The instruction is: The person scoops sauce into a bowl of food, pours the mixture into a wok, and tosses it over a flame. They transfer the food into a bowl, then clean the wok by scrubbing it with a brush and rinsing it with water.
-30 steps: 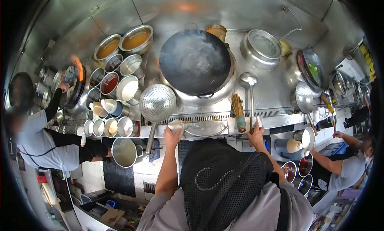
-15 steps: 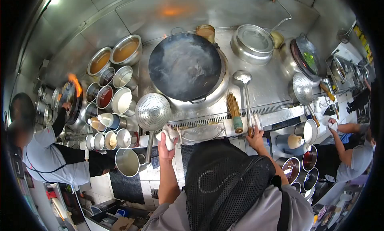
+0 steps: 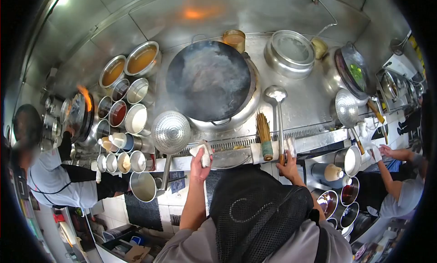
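Note:
My left hand grips a crumpled white cloth at the stove's front ledge, just right of the perforated strainer's handle. My right hand is closed round the lower end of the long steel ladle, whose bowl rests on the steel counter to the right of the wok. The big dark wok sits on its burner ring straight ahead and steams. A bamboo brush lies between the wok and the ladle. My dark mesh apron hides the ledge below.
Bowls of sauces and seasonings crowd the left. A lidded steel pot stands at the back right, a second strainer further right. One person cooks over a flaming wok on the left; another works at the right.
My left hand has shifted right along the ledge with the cloth and lifted a little. My right hand stays on the ladle handle. The view has swung slightly.

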`<state>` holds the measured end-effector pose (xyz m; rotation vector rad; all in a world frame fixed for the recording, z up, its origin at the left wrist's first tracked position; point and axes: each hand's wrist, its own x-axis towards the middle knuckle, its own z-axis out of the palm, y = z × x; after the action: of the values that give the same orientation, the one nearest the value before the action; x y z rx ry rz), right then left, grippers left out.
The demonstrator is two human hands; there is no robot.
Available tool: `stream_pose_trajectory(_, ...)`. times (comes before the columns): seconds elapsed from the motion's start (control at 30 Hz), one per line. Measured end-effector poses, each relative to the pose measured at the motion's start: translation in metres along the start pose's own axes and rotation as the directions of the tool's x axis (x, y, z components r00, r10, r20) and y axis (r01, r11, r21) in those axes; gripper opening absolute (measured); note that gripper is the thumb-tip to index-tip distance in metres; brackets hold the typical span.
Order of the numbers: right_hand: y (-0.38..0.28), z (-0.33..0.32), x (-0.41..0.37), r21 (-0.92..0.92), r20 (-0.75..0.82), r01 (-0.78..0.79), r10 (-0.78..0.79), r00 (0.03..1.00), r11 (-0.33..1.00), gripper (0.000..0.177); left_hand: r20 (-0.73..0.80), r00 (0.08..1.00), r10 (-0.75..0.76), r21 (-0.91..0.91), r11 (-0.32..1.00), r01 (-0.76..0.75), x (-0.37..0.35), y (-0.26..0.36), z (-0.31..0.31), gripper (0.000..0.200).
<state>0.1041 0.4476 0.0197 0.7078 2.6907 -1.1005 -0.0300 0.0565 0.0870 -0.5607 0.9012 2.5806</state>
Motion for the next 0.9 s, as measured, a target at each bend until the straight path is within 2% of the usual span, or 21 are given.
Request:
stream_pose_trajectory(0.17, 0.002, 0.001, 0.005, 0.036, 0.036, -0.020, 0.019, 0.999, 0.999, 0.102, -0.039, 0.999, -0.034, 0.130, 0.991, 0.038, 0.006, -0.009, 0.015, 0.035)
stream_pose_trajectory(0.33, 0.000, -0.003, 0.011, 0.076, 0.081, -0.006, 0.000, 0.997, 0.997, 0.101, -0.029, 0.999, -0.026, 0.177, 0.984, 0.031, 0.015, -0.012, 0.020, 0.033)
stream_pose_trajectory(0.6, -0.018, -0.014, 0.014, 0.111, 0.093, -0.045, 0.035, 0.995, 0.993, 0.090, -0.147, 0.988, -0.048, 0.181, 0.981, 0.074, 0.013, -0.014, 0.011, 0.035)
stream_pose_trajectory(0.73, -0.015, -0.013, 0.016, 0.107, 0.083, -0.004, -0.004, 0.997, 0.994, 0.089, -0.124, 0.990, -0.060, 0.197, 0.977, 0.084, 0.005, -0.015, 0.001, 0.036)
stream_pose_trajectory(0.9, -0.019, -0.013, 0.015, 0.060, 0.071, -0.007, 0.003, 0.997, 0.998, 0.087, -0.085, 0.994, -0.068, 0.096, 0.992, 0.076, -0.005, -0.016, -0.006, 0.042)
